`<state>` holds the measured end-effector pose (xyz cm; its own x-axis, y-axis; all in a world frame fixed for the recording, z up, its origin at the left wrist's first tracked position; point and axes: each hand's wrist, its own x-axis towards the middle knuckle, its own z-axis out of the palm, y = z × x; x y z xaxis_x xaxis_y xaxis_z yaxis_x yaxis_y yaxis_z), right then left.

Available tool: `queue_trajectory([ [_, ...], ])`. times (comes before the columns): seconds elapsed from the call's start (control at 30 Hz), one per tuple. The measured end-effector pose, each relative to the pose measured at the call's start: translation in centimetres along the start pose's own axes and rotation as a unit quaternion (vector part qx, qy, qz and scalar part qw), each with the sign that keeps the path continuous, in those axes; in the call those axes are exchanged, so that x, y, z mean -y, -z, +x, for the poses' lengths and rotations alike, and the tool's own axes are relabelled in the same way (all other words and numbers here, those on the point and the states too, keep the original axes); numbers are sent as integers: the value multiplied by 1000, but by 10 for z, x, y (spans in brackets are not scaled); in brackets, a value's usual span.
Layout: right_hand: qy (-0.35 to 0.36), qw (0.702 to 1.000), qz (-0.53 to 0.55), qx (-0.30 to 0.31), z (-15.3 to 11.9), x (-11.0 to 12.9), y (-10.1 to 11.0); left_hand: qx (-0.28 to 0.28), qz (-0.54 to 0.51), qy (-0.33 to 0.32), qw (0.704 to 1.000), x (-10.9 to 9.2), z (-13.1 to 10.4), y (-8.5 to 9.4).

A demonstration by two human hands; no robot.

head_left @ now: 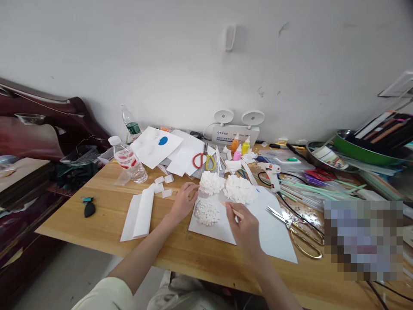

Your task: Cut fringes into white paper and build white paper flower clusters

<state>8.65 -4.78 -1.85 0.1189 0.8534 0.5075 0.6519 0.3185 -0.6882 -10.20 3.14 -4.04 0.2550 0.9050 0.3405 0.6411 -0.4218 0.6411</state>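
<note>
On a white sheet lie three white textured clusters: a fluffy one at the back left, a larger one beside it, and a flatter beaded one in front. My right hand is closed around a thin wooden stick, its tip pointing left between the clusters. My left hand is at the left edge of the sheet, fingertips close to the back left cluster, fingers bent together; whether it holds anything is too small to tell.
Gold-handled scissors and a glue gun are right of the sheet. Small white blocks, folded paper and a water bottle stand or lie left. Behind are red scissors, paint bottles and loose papers.
</note>
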Motion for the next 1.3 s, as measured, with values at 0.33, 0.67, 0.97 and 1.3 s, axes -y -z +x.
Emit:
queue_trajectory([
  [0.33, -93, 994, 15, -62, -40, -51, 48, -1, 246, 106, 964, 26, -22, 55],
  [0.67, -111, 990, 33, -75, -54, -55, 47, 24, 71, 166, 983, 24, -17, 56],
  [0.97, -137, 986, 70, -61, -49, -48, 46, 103, -266, 270, 920, -16, -6, 27],
  [1.3, -199, 948, 245, 48, -34, -25, 44, 155, -303, 275, 899, -59, -9, 9],
])
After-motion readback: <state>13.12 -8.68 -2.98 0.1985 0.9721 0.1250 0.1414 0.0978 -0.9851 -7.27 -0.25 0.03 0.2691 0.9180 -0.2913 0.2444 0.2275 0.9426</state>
